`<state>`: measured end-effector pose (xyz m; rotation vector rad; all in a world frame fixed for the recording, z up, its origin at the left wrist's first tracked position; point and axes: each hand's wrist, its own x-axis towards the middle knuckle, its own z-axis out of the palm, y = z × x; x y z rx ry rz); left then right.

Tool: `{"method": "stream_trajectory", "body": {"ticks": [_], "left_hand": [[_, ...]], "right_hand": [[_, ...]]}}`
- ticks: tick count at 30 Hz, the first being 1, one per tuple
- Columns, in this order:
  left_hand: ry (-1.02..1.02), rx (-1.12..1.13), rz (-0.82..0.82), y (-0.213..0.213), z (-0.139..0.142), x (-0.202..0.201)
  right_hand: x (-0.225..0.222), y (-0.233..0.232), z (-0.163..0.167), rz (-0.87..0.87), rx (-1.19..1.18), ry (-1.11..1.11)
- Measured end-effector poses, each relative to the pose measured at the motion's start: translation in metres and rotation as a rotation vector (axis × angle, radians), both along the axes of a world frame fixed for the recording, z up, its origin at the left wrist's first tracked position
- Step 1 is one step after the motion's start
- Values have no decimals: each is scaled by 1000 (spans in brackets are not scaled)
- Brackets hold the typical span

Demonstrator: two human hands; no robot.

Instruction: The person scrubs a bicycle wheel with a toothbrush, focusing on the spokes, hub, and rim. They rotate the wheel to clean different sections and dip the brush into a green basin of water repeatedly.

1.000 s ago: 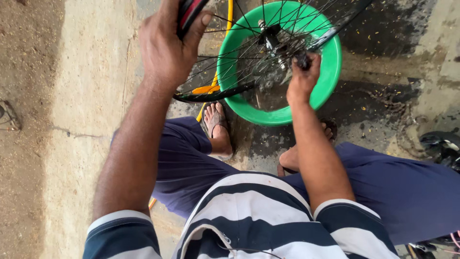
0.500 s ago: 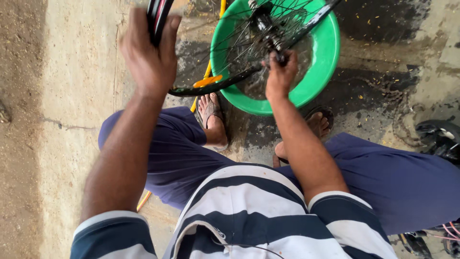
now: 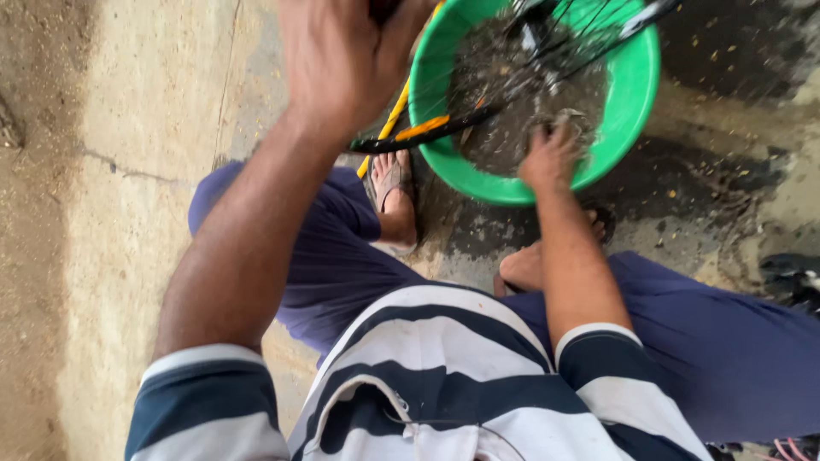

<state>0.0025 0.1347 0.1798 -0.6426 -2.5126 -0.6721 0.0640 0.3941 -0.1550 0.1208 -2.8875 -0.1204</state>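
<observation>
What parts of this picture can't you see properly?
- Left hand: blurred in the head view; what it grips runs off the top edge.
- Right hand: fingers dip into murky water in the green basin, so their grip is hidden.
- Bicycle wheel: cut off by the top edge.
- Right foot: partly behind the right forearm.

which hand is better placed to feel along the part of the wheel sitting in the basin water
Right, probably. The right hand is already down in the green basin by the wheel; the left hand is raised above, gripping something.
</observation>
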Motion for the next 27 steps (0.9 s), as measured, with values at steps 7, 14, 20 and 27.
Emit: {"method": "stream_trajectory", "body": {"ticks": [7,14,20,27], "left_hand": [[-44,44,96,-38,-36,12],[-150,131,-3,-45,-23,-20],[-170,194,7,-34,-14,-48],[-129,242,-30,-39,-22,-51]], "right_hand": [[-7,-1,18,-33,-299,-599],[-11,-3,43,124,-615,-706],[-14,38,67,-113,-1196,-450],[-47,48,151,210,-1340,292]]}}
